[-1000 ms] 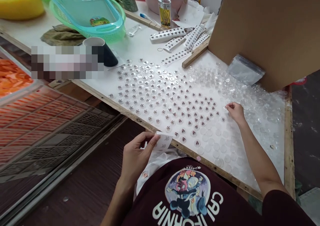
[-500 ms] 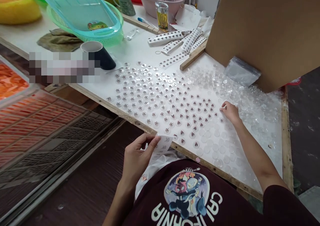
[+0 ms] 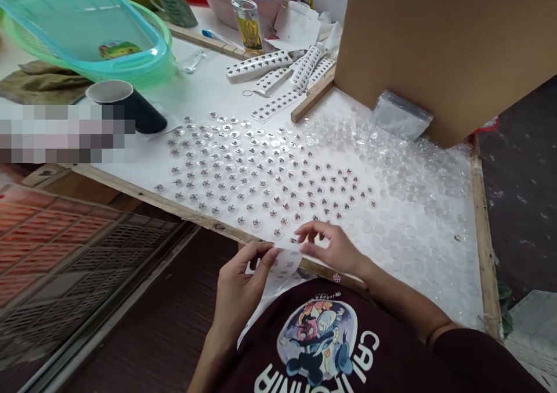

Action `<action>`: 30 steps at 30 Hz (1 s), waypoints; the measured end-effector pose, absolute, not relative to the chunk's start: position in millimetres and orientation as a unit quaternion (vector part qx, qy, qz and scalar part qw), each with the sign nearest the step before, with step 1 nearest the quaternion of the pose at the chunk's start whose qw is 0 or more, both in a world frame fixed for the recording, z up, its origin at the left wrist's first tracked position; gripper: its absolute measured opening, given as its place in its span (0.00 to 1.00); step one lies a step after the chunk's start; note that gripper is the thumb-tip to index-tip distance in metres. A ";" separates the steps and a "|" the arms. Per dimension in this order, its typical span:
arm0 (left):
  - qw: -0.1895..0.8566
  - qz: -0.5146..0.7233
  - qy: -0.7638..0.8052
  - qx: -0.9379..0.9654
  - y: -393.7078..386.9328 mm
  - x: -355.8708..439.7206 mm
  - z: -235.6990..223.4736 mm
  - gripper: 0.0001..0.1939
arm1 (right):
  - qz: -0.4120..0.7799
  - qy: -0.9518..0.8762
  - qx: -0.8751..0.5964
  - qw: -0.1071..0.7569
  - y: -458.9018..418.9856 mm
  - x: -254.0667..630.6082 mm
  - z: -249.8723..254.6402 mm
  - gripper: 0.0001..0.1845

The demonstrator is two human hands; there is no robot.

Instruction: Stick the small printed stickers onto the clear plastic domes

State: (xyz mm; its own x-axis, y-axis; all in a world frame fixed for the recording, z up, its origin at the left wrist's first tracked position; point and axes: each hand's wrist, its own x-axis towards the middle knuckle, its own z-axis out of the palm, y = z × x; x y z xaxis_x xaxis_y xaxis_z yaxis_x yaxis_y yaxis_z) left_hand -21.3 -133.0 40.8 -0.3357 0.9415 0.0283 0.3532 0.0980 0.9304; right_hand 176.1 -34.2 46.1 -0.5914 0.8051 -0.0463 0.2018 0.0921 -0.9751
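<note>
My left hand (image 3: 248,274) pinches the upper left edge of a white sticker sheet (image 3: 285,265) with small printed figures, held over the table's front edge. My right hand (image 3: 335,247) is just right of that sheet, fingers bent with thumb and forefinger apart; nothing shows between them. Whether a fingertip touches the sheet I cannot tell. Beyond both hands, many clear round discs (image 3: 241,197), each with a small dark figure on it, lie spread over the white tabletop. Plain clear discs (image 3: 385,245) lie to the right of my right hand.
Printed sticker strips (image 3: 260,67) lie at the back beside a wooden strip (image 3: 313,96). A cardboard sheet (image 3: 435,50) stands at the right, with a plastic bag (image 3: 402,116) before it. A dark cup (image 3: 141,111), glass (image 3: 248,30), mug (image 3: 174,4) and blue tray (image 3: 87,24) are further left.
My right hand has come from the discs at the right back to beside the sticker sheet. My left hand still holds the sheet. The view has shifted slightly rightward.
</note>
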 end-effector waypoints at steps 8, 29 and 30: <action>0.306 0.467 0.679 0.477 -130.6 -17.5 43.0 0.15 | 0.600 -0.622 -0.397 0.307 -60.5 155.3 47.7 0.13; 0.608 0.554 0.514 0.242 -115.3 -13.8 40.9 0.27 | 0.422 -0.834 -0.217 0.283 -46.8 137.9 63.1 0.08; 0.607 0.560 0.509 0.240 -114.7 -13.1 39.8 0.29 | 0.414 -0.840 -0.214 0.277 -44.8 133.6 63.8 0.04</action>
